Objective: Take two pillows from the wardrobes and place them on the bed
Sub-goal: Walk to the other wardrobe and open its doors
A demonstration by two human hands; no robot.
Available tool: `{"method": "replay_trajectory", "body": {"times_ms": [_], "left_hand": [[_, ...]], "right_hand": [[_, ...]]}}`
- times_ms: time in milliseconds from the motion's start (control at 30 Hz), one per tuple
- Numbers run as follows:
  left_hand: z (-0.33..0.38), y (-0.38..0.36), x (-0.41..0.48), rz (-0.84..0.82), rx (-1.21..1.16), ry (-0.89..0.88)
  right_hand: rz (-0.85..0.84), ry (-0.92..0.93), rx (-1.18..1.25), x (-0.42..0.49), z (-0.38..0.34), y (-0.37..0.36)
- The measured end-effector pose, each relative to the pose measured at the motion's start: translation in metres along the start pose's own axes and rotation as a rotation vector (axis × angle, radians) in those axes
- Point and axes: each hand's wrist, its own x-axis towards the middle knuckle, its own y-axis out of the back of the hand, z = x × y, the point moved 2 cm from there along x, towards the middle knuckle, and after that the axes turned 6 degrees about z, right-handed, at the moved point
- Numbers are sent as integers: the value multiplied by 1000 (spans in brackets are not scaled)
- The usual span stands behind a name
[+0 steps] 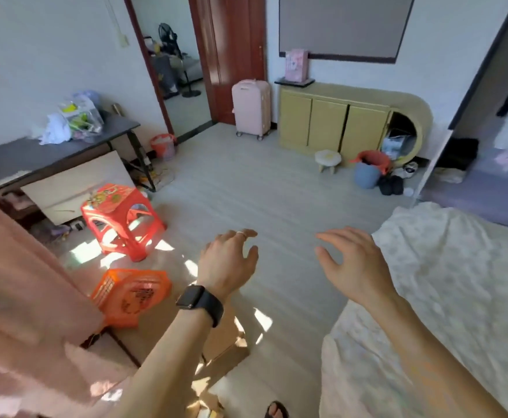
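Note:
The bed (457, 282) with a pale flowered cover fills the lower right. An open wardrobe (487, 122) stands at the far right, with clothes hanging inside and a purple shelf at its bottom. No pillow shows in view. My left hand (228, 263), with a black watch on the wrist and a ring on one finger, hangs in the air over the floor, fingers loosely curled and holding nothing. My right hand (352, 260) hovers beside the bed's edge, fingers relaxed and empty.
A red plastic stool (120, 218) and an orange basket (132, 294) stand on the floor at the left, near a dark desk (50, 152). A pink suitcase (251, 107), a yellow cabinet (331, 122) and a blue bin (367, 173) line the far wall. Pink curtain fabric (20, 297) hangs at left.

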Motion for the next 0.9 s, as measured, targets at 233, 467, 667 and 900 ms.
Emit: {"method": "replay_trajectory", "body": {"times_ms": [233, 467, 667, 900], "left_hand": [[57, -27, 198, -38, -43, -197], [120, -49, 348, -57, -110, -360], [170, -96, 484, -50, -143, -459], [248, -159, 633, -75, -216, -598]], "right_hand": [[120, -101, -94, 144, 52, -9], [252, -194, -157, 250, 100, -6], [323, -275, -241, 349, 162, -14], [397, -404, -318, 449, 254, -8]]}}
